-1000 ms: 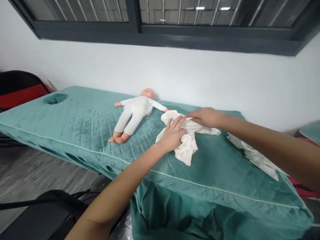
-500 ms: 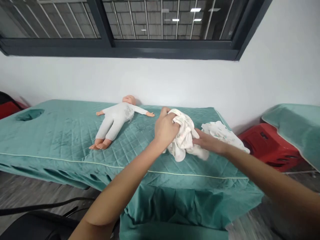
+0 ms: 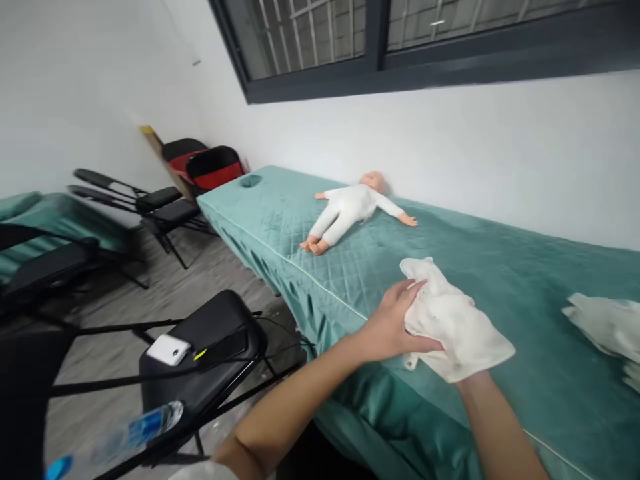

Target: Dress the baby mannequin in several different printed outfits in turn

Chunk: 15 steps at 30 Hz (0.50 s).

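Observation:
My left hand [image 3: 393, 327] is closed on a crumpled white baby garment [image 3: 463, 327], its thumb along the near side and its fingers behind the left edge. The garment is held above the front part of the green-covered bed [image 3: 500, 247]. My right wrist [image 3: 477, 393] comes up from below, and the cloth covers that hand, so its fingers are hidden. A baby doll [image 3: 353, 203] in a white long-sleeved suit lies on its back farther along the bed, arms spread, apart from both hands. Another white garment [image 3: 610, 327] lies crumpled at the right edge.
A black folding chair [image 3: 210, 333] stands at the bed's near left side, bearing a white phone [image 3: 169, 349]. A water bottle [image 3: 145, 427] is beside it, blurred. More folding chairs [image 3: 175, 207] stand at the back left. Behind the bed runs a white wall [image 3: 310, 133] with a dark-framed window [image 3: 325, 90].
My view has swung left, bringing the chairs into sight. The garment in my hands has been turned and spread somewhat, now covering my right hand. The doll stays on the bed.

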### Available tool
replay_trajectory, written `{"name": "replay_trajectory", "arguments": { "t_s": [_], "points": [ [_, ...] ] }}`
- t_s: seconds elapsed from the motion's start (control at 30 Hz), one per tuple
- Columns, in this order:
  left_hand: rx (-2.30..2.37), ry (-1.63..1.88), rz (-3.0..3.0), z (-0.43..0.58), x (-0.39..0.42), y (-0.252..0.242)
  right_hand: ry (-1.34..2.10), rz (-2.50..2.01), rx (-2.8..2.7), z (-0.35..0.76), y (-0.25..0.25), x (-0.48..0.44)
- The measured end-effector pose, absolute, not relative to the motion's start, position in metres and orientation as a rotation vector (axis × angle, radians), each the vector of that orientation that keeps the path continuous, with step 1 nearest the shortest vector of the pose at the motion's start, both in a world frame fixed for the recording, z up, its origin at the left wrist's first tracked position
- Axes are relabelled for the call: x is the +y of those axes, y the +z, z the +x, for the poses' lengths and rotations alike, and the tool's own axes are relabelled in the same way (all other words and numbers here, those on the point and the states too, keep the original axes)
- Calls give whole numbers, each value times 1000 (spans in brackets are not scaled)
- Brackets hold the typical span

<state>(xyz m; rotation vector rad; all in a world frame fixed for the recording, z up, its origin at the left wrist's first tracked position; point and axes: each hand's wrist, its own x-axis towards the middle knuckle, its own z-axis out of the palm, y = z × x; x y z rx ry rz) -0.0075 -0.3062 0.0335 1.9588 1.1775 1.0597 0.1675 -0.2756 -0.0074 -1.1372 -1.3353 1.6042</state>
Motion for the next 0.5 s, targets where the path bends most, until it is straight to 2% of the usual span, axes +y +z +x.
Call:
{"name": "replay_trajectory", "arguments": {
  "t_s": [0.1, 0.27, 0.4, 0.5],
  "points": [
    [1322, 1255, 1860, -22, -311, 17, 1769, -1067, -1088, 141, -4, -278],
    [1575, 1592, 1363, -62, -310, -1, 1991, -873, -1038, 107, -6, -301],
    [1914, 1819, 940, -144, -305, -10, 2091, -932, -1110, 111, -26, -332],
    [2262, 1902, 776, -229, -316, -14, 2068, -1153, -1153, 132, -48, -359]
  ]
}}
